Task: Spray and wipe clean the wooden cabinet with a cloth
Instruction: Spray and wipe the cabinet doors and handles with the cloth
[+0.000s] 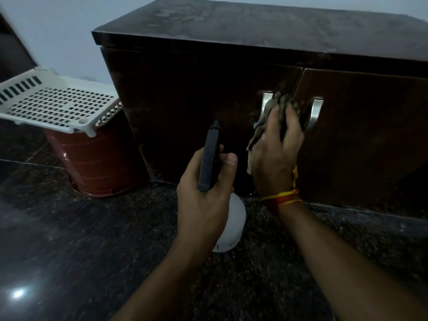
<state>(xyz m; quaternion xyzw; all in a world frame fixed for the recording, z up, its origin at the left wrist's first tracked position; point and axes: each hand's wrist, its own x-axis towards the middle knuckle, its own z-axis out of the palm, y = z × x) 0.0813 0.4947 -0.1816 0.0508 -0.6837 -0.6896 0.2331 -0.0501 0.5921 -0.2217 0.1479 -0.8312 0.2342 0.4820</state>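
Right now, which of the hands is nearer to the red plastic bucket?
Left. The left hand, gripping the spray bottle, is just right of the red plastic bucket; the right hand is farther right, at the cabinet doors.

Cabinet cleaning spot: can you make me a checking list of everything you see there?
Surface: dark speckled stone floor.
Job's things: wooden cabinet, top dusty; cloth between two metal handles; spray bottle.
Clutter: white slotted tray on a red bucket, beside the cabinet.
Hands: left hand grips the spray bottle; right hand presses the cloth to the doors.
Cables: nothing seen.
Surroundings: pale wall.
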